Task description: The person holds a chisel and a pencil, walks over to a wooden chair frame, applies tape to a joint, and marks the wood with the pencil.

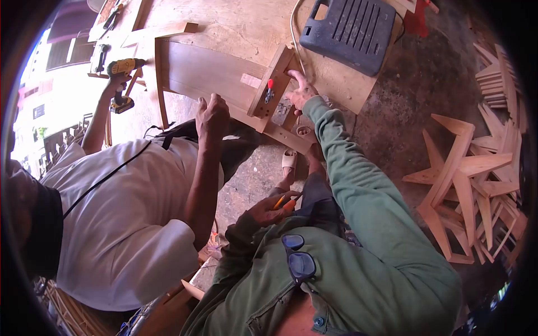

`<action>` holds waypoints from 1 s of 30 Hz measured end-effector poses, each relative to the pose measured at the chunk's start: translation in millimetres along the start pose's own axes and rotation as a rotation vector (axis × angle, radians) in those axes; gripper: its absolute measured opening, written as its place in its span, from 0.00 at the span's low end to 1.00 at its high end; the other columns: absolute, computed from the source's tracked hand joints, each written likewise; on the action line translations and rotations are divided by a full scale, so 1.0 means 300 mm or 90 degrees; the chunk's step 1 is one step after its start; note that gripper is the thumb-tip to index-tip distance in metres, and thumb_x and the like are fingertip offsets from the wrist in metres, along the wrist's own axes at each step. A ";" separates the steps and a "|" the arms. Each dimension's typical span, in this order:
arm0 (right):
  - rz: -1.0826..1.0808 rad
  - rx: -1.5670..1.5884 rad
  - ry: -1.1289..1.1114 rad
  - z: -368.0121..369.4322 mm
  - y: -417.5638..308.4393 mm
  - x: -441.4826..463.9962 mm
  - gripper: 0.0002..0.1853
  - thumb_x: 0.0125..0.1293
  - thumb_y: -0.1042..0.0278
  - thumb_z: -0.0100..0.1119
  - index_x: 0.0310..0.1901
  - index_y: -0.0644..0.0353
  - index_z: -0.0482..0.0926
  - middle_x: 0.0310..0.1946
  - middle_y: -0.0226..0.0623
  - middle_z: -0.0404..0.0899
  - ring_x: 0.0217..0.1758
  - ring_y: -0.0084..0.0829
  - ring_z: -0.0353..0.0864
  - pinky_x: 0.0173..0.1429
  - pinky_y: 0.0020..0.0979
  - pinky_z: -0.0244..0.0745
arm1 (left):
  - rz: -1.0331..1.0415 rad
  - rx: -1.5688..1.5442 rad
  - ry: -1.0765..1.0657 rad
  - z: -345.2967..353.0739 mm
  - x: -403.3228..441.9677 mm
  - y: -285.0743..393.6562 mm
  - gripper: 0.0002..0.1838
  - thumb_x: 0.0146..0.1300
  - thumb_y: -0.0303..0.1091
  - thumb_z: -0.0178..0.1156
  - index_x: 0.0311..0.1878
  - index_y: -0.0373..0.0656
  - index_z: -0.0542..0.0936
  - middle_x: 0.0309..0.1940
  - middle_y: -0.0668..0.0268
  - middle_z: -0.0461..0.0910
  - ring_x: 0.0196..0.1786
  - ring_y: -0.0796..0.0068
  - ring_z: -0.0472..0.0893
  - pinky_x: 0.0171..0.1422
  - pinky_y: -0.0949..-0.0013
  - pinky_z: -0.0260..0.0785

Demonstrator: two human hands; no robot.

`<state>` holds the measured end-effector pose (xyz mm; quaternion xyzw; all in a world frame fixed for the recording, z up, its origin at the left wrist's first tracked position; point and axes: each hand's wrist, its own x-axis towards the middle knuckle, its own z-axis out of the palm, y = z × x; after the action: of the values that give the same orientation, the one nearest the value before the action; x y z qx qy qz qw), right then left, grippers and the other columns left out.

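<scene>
My right hand (302, 94), in a green sleeve, is at the right side of a wooden frame piece (274, 78), with fingers apart and nothing seen in them. A toggle clamp with a red handle (270, 88) is mounted on that piece. Low in front of my body, my left hand (269, 211) is closed around a slim orange-and-black tool (288, 205) whose type I cannot make out. A wide board (210, 70) runs left from the frame piece. Below the clamp, a rail (288, 138) extends near a small round object (303, 131).
At left, a co-worker in a white shirt holds a yellow drill (122, 68); their other hand (213, 115) is near the board. A dark tool case (350, 33) lies on the plywood table (246, 31). Angled wooden frames (462, 168) are piled at right.
</scene>
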<state>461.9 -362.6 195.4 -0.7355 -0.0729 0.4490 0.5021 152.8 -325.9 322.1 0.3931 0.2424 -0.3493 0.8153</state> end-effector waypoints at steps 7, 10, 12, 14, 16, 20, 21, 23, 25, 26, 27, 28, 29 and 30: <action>0.136 0.129 -0.057 0.018 -0.079 -0.052 0.50 0.60 0.70 0.67 0.79 0.44 0.47 0.30 0.38 0.81 0.23 0.26 0.78 0.21 0.33 0.79 | -0.088 0.147 0.009 -0.019 0.044 0.031 0.29 0.73 0.33 0.56 0.75 0.49 0.63 0.37 0.77 0.68 0.35 0.87 0.66 0.39 0.79 0.62; 0.181 0.199 -0.057 0.062 -0.137 -0.100 0.63 0.58 0.73 0.71 0.80 0.43 0.27 0.30 0.38 0.82 0.25 0.27 0.79 0.23 0.35 0.81 | -0.109 0.163 0.003 -0.033 0.045 0.032 0.28 0.74 0.33 0.55 0.75 0.49 0.64 0.38 0.76 0.69 0.36 0.86 0.67 0.40 0.79 0.63; 0.155 0.254 -0.032 0.124 -0.074 -0.049 0.65 0.57 0.74 0.71 0.79 0.43 0.25 0.31 0.39 0.82 0.25 0.27 0.79 0.24 0.36 0.81 | -0.118 0.170 0.004 -0.037 0.037 0.051 0.28 0.74 0.33 0.55 0.75 0.48 0.64 0.39 0.76 0.69 0.36 0.86 0.67 0.40 0.78 0.64; 0.158 0.296 -0.034 0.137 -0.065 -0.035 0.66 0.57 0.74 0.72 0.79 0.42 0.22 0.32 0.40 0.82 0.24 0.27 0.78 0.26 0.38 0.83 | -0.108 0.161 0.014 -0.041 0.032 0.056 0.28 0.74 0.37 0.56 0.75 0.49 0.65 0.37 0.78 0.69 0.35 0.88 0.66 0.40 0.79 0.61; 0.189 0.326 -0.067 0.126 -0.102 -0.063 0.69 0.56 0.72 0.74 0.77 0.40 0.19 0.35 0.42 0.82 0.22 0.25 0.77 0.31 0.41 0.86 | -0.082 0.132 0.036 -0.035 0.023 0.043 0.28 0.75 0.45 0.58 0.75 0.52 0.67 0.34 0.82 0.68 0.33 0.90 0.62 0.38 0.81 0.57; 0.216 0.382 -0.055 0.154 -0.167 -0.091 0.68 0.59 0.73 0.71 0.76 0.39 0.15 0.35 0.42 0.82 0.18 0.21 0.70 0.33 0.45 0.85 | -0.082 0.136 0.048 -0.031 -0.005 0.069 0.28 0.74 0.49 0.58 0.74 0.54 0.69 0.34 0.81 0.69 0.32 0.90 0.63 0.37 0.80 0.58; 0.212 0.382 -0.062 0.150 -0.165 -0.095 0.68 0.59 0.74 0.71 0.76 0.39 0.15 0.35 0.42 0.81 0.18 0.21 0.69 0.32 0.44 0.85 | -0.083 0.140 0.050 -0.029 -0.009 0.074 0.28 0.74 0.50 0.59 0.73 0.55 0.70 0.34 0.81 0.70 0.32 0.90 0.63 0.37 0.80 0.58; 0.196 0.383 -0.077 0.131 -0.142 -0.096 0.67 0.59 0.74 0.71 0.76 0.41 0.16 0.34 0.42 0.81 0.17 0.21 0.69 0.31 0.44 0.84 | -0.074 0.143 0.051 -0.030 -0.014 0.081 0.28 0.73 0.51 0.59 0.73 0.55 0.70 0.34 0.81 0.70 0.33 0.89 0.64 0.37 0.80 0.59; 0.116 0.340 -0.104 0.058 -0.150 -0.174 0.61 0.62 0.71 0.69 0.79 0.51 0.25 0.32 0.41 0.81 0.16 0.19 0.67 0.28 0.36 0.81 | -0.040 0.141 0.056 -0.038 -0.014 0.063 0.29 0.72 0.52 0.60 0.73 0.55 0.71 0.34 0.81 0.71 0.33 0.89 0.65 0.38 0.80 0.60; 0.094 0.325 -0.095 0.018 -0.146 -0.238 0.53 0.64 0.66 0.68 0.79 0.57 0.39 0.31 0.41 0.80 0.16 0.19 0.67 0.26 0.29 0.78 | -0.022 0.152 0.059 -0.051 -0.016 0.039 0.29 0.72 0.50 0.60 0.73 0.54 0.71 0.36 0.80 0.72 0.34 0.88 0.66 0.39 0.80 0.61; 0.101 0.268 -0.113 -0.037 -0.123 -0.282 0.44 0.65 0.64 0.67 0.75 0.60 0.50 0.31 0.40 0.80 0.16 0.19 0.68 0.24 0.28 0.77 | -0.004 0.164 0.063 -0.064 -0.017 0.014 0.29 0.72 0.49 0.60 0.73 0.54 0.70 0.38 0.79 0.73 0.34 0.88 0.67 0.40 0.79 0.63; 0.107 0.209 -0.126 -0.097 -0.078 -0.317 0.36 0.66 0.62 0.66 0.72 0.62 0.61 0.30 0.39 0.81 0.16 0.19 0.69 0.23 0.27 0.76 | 0.019 0.178 0.061 -0.067 -0.019 0.005 0.28 0.72 0.48 0.60 0.73 0.53 0.70 0.39 0.79 0.73 0.35 0.88 0.67 0.40 0.79 0.64; 0.119 0.167 -0.143 -0.150 0.024 -0.345 0.18 0.70 0.60 0.62 0.54 0.63 0.74 0.28 0.37 0.80 0.16 0.20 0.72 0.20 0.28 0.76 | 0.043 0.192 0.055 -0.065 -0.016 0.005 0.28 0.73 0.47 0.60 0.73 0.53 0.70 0.40 0.78 0.74 0.36 0.87 0.68 0.41 0.79 0.64; 0.120 0.155 -0.117 -0.188 0.132 -0.391 0.15 0.70 0.59 0.61 0.42 0.67 0.77 0.25 0.39 0.80 0.15 0.27 0.77 0.18 0.31 0.74 | 0.032 0.201 0.052 -0.060 -0.008 0.013 0.28 0.72 0.44 0.61 0.73 0.51 0.69 0.42 0.77 0.75 0.37 0.87 0.69 0.42 0.79 0.66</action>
<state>421.1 -485.2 237.7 -0.6290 0.0060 0.5649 0.5340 152.1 -308.8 315.3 0.5362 0.2077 -0.3463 0.7412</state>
